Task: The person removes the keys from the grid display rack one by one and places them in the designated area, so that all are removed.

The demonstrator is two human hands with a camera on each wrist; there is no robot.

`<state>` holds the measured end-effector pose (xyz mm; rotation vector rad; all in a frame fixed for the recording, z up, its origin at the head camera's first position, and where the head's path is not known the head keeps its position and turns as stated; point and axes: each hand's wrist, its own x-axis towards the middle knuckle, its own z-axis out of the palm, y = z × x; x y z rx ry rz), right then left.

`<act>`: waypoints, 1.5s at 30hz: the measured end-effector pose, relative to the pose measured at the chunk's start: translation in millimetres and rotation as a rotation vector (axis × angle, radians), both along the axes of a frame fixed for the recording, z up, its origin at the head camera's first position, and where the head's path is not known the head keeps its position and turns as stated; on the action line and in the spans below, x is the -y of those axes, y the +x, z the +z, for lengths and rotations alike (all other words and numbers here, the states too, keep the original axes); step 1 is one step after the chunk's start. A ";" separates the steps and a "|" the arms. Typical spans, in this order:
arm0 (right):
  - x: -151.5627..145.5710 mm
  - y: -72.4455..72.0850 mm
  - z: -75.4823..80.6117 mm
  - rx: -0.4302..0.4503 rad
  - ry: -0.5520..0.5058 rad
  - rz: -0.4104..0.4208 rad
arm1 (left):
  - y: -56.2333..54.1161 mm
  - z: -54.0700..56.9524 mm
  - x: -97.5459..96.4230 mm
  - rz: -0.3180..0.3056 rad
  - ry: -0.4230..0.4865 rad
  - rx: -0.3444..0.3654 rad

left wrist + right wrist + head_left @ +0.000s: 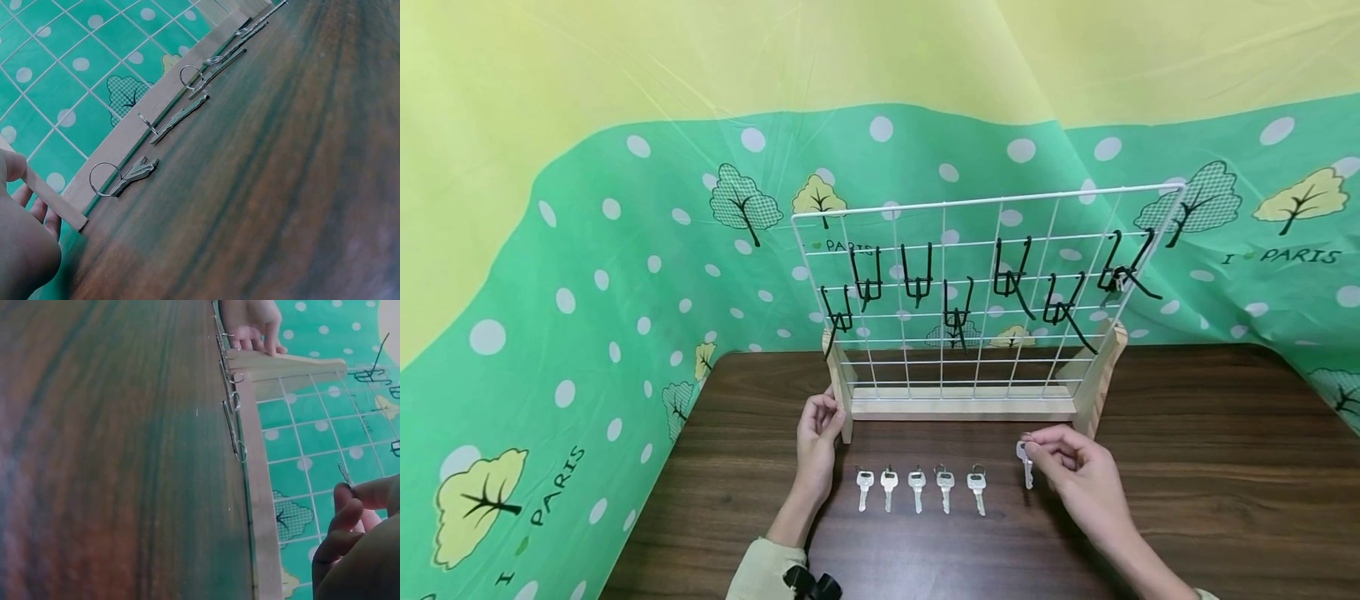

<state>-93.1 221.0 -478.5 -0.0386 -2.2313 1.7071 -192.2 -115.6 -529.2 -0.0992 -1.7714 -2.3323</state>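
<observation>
My left hand (pixel 817 442) holds the left wooden leg (pixel 842 400) of a white wire grid rack (pixel 943 250), thumb in front and fingers behind. Between thumb and fingertips, my right hand (pixel 1086 483) pinches a silver key (pixel 1027 467) by its head, blade pointing down in the head view. That key's blade (pixel 344 472) also shows in the right wrist view, just past the fingertips. Several more silver keys with rings, such as the end key (pixel 977 487), lie in a row on the table before the rack.
Black double-wire hooks, like the middle one (pixel 957 315), hang at staggered heights on the grid. Something small and silvery (pixel 1122 282) hangs at the upper right hook. The dark wood table (pixel 1210 467) meets a green and yellow patterned cloth (pixel 625 275) behind.
</observation>
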 end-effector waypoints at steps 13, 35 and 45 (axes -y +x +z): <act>-3.4 -3.9 -14.5 0.135 0.085 0.047 | -0.5 -1.5 0.8 -0.005 -0.009 -0.006; -2.9 -4.4 -28.2 0.129 0.305 0.089 | 0.1 -0.9 0.5 -0.004 0.001 -0.003; 6.3 -1.0 -25.0 0.198 0.397 0.059 | 0.9 0.6 -0.2 -0.004 0.004 -0.008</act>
